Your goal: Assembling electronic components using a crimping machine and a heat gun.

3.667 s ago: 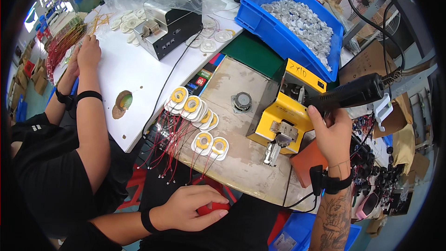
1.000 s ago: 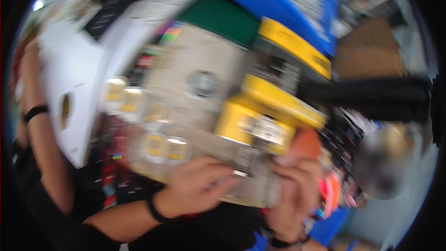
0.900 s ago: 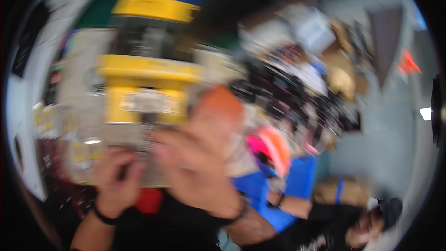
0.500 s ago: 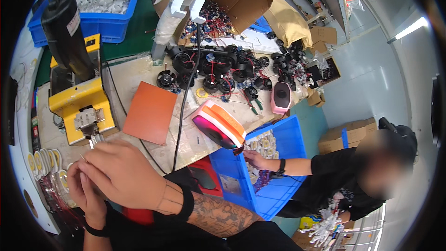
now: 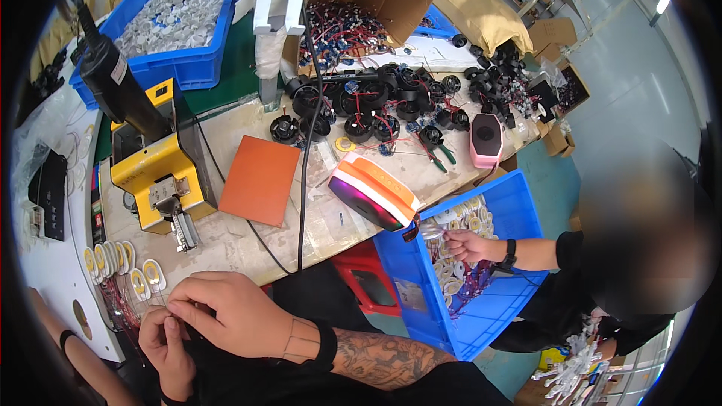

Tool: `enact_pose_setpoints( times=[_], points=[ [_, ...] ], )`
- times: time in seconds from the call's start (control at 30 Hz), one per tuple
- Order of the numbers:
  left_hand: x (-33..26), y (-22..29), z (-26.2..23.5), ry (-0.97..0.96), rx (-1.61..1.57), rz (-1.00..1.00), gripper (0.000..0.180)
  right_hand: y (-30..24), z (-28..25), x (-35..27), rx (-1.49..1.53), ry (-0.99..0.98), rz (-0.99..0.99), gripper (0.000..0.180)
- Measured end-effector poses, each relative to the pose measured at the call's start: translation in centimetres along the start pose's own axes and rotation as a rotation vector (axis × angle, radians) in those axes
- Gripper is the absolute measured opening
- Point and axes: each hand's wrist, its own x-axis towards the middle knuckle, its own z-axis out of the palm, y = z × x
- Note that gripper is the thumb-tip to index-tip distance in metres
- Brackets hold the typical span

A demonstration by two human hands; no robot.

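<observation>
Close together at the bench's near left edge, my right hand (image 5: 237,319) and my left hand (image 5: 167,349) meet at the fingertips. Both are closed in a pinch; whatever lies between the fingers is too small and hidden to name. Just beyond them lie white round discs with yellow centres (image 5: 153,274), and thin red wires (image 5: 116,304) trail beside the discs. Farther off stands a yellow machine (image 5: 162,173) with a black cylinder (image 5: 124,86) and a metal guide (image 5: 180,225) pointing toward my hands.
An orange sheet (image 5: 259,180), a black cable (image 5: 304,173) and an orange-white speaker (image 5: 372,192) lie across the bench. Black round housings (image 5: 361,101) cluster behind. At right, a co-worker's hand (image 5: 470,244) reaches into a blue crate (image 5: 519,210). Another forearm (image 5: 90,368) shows at lower left.
My joined hands have drawn back from the yellow machine's metal guide, toward me. The view has shifted. The co-worker's hand has moved from the crate's edge to over its discs.
</observation>
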Motion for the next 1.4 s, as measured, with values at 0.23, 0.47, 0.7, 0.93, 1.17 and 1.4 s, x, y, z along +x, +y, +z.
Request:
enact_pose_setpoints(
  times=[0.23, 0.47, 0.7, 0.93, 1.17, 1.4],
  points=[
    [-0.6, 1.9, 0.8, 0.031, 0.027, 0.050, 0.018, 0.0, -1.6, -2.7, -0.196, 0.056, -0.143, 0.013],
    [-0.9, 4.4, 2.4, 0.023, 0.037, 0.102, 0.017, -0.7, -4.2, -5.5, -0.180, 0.068, -0.132, 0.013],
    [-1.8, 6.0, 3.5, 0.004, -0.058, 0.005, 0.020, -1.8, -6.0, -8.3, -0.147, 0.037, -0.041, 0.013],
    [-3.2, 5.9, 4.0, 0.006, -0.123, -0.075, 0.021, -1.5, -6.6, -10.1, -0.127, 0.082, -0.115, 0.014],
    [-3.4, 7.3, 3.7, -0.043, 0.088, -0.035, 0.021, -1.5, -7.2, -10.8, -0.015, 0.156, -0.082, 0.017],
    [-1.9, 8.1, 6.3, -0.105, 0.269, 0.329, 0.018, -2.6, -8.8, -11.5, 0.235, 0.191, 0.112, 0.014]
  ],
)
